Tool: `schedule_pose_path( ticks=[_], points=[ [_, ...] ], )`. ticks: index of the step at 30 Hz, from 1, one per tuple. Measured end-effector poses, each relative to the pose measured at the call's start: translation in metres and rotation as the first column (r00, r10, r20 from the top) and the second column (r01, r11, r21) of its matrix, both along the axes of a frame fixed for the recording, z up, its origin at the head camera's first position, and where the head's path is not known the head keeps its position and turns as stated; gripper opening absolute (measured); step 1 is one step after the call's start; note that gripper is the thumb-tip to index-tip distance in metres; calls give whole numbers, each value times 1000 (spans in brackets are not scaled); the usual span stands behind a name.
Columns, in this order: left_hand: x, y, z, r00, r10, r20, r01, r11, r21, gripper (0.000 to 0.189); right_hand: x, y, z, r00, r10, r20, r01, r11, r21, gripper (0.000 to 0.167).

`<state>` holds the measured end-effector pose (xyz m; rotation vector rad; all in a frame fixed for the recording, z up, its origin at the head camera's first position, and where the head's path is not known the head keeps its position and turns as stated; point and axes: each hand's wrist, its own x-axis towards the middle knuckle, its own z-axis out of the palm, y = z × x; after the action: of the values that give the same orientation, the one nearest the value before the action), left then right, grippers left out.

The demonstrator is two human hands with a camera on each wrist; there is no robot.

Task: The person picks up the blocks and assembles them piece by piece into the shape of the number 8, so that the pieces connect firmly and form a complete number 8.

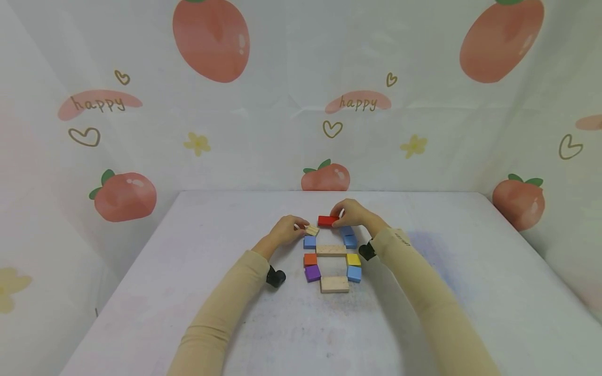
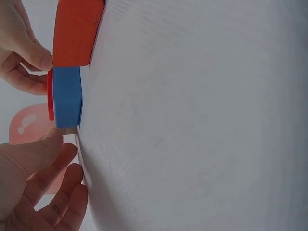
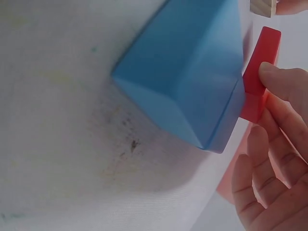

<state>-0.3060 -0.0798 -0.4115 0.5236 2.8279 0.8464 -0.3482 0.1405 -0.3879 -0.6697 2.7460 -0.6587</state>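
At the far end of a ring of wooden blocks, my right hand (image 1: 354, 213) pinches a red block (image 1: 327, 221) between thumb and fingers. The same red block (image 3: 260, 72) shows up close in the right wrist view, beside two blue blocks (image 3: 192, 72). My left hand (image 1: 289, 230) pinches a small plain wooden block (image 1: 312, 230) at the ring's far left. In the left wrist view that wooden block (image 2: 68, 130) is mostly hidden behind a blue block (image 2: 67, 96), with the left thumb (image 2: 50, 139) against it.
Nearer blocks continue the outline: a plain crossbar block (image 1: 331, 250), orange (image 1: 310, 259), purple (image 1: 312, 273), yellow (image 1: 353, 259), blue (image 1: 354, 273) and a plain front block (image 1: 335, 284). They lie on a white tabletop (image 1: 188, 292), with a printed curtain (image 1: 282, 141) behind.
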Motion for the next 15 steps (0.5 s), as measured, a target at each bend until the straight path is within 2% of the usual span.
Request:
schedule_pose_path(
  ticks=[15],
  points=[
    [-1, 1, -1, 1000, 4, 14, -3, 1000, -5, 30, 1, -1, -1, 1000, 2, 16, -2, 1000, 13, 27]
  ],
)
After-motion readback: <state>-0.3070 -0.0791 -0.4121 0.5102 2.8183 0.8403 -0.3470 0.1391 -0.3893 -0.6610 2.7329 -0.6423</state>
